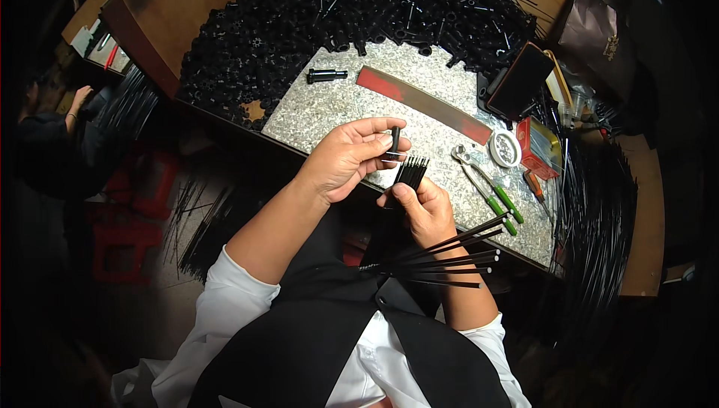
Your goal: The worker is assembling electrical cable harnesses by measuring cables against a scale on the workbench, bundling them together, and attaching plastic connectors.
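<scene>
My left hand point(350, 155) pinches a small black tubular part point(395, 138) between thumb and fingers, just above the table's near edge. Close beside it, my right hand point(428, 209) is closed around a bundle of thin black rods point(410, 174) whose fine metallic tips point up toward the left fingers. Whether the part and the tips touch, I cannot tell. Longer black rods point(457, 258) with pale ends stick out over my right forearm; where they begin is hidden. On the stone-patterned tabletop point(311, 112), a single black cylindrical fitting point(327, 76) lies beyond my left hand.
A big heap of black plastic parts point(262, 41) covers the far side. A worn red bar point(423, 104), green-handled pliers point(490, 194), a round white container point(505, 148), a red box point(538, 146) and a dark phone-like slab point(520, 78) lie rightward. Another person's hand point(80, 98) shows far left.
</scene>
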The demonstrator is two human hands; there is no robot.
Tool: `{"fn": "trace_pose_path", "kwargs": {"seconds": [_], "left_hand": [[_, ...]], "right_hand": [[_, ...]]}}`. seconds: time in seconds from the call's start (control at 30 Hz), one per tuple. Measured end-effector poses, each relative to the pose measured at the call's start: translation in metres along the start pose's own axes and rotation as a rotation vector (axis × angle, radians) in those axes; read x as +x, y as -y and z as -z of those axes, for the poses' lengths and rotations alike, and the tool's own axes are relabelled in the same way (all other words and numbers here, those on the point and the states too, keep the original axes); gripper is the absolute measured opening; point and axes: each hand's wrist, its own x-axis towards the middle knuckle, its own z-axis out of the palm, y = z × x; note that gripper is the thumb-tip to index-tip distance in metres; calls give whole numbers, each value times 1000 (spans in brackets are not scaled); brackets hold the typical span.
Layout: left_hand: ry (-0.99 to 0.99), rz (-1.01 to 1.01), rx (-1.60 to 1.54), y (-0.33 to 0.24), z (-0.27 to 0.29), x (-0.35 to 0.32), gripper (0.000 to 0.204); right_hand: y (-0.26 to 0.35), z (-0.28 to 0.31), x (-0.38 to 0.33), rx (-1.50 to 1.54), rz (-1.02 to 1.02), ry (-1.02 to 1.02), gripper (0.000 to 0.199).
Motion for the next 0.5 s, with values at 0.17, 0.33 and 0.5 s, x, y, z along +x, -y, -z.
{"fn": "trace_pose_path", "kwargs": {"seconds": [0.17, 0.33, 0.5], "left_hand": [[47, -10, -31, 3, -1, 3, 32], [61, -2, -38, 5, -3, 4, 32], [90, 6, -43, 4, -3, 4, 32]], "right_hand": [[2, 3, 1, -17, -26, 15, 21], [2, 4, 1, -37, -40, 30, 22], [-4, 6, 0, -38, 1, 20, 22]]}}
